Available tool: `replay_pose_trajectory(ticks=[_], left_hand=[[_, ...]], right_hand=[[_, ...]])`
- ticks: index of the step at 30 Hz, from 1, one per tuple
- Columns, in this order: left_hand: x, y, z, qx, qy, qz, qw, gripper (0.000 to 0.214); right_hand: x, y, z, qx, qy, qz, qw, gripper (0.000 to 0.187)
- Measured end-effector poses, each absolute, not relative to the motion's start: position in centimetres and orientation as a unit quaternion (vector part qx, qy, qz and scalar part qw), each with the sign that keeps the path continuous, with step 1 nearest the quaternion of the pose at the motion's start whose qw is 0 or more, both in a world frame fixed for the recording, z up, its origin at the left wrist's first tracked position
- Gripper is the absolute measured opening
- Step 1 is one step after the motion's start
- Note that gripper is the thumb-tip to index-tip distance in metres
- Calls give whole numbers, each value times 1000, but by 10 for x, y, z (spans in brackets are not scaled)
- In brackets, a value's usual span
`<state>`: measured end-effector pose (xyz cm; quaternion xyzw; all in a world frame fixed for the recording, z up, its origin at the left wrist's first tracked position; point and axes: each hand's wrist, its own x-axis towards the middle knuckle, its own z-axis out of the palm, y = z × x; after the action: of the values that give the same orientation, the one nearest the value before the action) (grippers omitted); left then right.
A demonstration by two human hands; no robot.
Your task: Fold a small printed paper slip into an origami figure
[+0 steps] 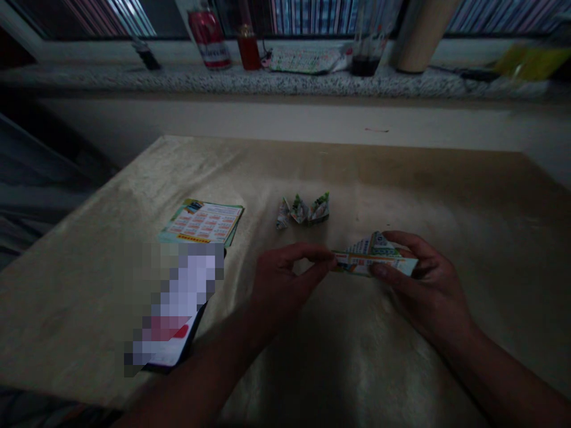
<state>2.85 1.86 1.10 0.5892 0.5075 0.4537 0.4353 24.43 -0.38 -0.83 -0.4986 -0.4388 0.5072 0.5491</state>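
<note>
Between my two hands is a folded paper sheet (357, 260), printed with text and coloured calendar blocks. It has a peaked upper part and a long flat band along the bottom. My left hand (289, 270) pinches the band's left end between thumb and fingertips. My right hand (430, 279) grips the right side, thumb on the front and fingers behind. Beyond my hands stand several small folded paper pieces (303, 210) in a row. To the left lies a stack of printed calendar sheets (203, 221).
A phone (182, 309) with a lit, blurred screen lies on the table (89, 261) beside my left forearm. Along the stone windowsill (178, 80) at the back stand a red can (209, 38), a red bottle (248, 47), a glass with dark liquid (366, 62) and a tall cylinder (422, 35).
</note>
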Motion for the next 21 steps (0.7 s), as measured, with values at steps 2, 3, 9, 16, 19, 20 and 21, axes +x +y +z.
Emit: replay_pose_trajectory(ticks=[2,3,9,16,19,20,21], left_hand=[[30,16,12,596,515,440,431,10],[31,16,12,598,515,436,433,11],[33,18,11,594,492,430,468,5],[28,19,7,627,487,383,472,12],[26,20,6,620,487,366,494,16],[26,20,6,618,487,366,497,17],[26,20,6,620,486,366,495,18]], right_hand=[[244,-5,-8,-512,-455,483,545,42],[243,-5,-8,-517,-464,471,544,41],[238,-7,-1,-551,-491,416,532,37],[237,-8,2,-543,-484,437,529,31],[238,-8,0,-541,-486,439,528,29],[238,-7,-1,-538,-485,441,530,28],[238,-7,-2,-534,-482,447,532,29]])
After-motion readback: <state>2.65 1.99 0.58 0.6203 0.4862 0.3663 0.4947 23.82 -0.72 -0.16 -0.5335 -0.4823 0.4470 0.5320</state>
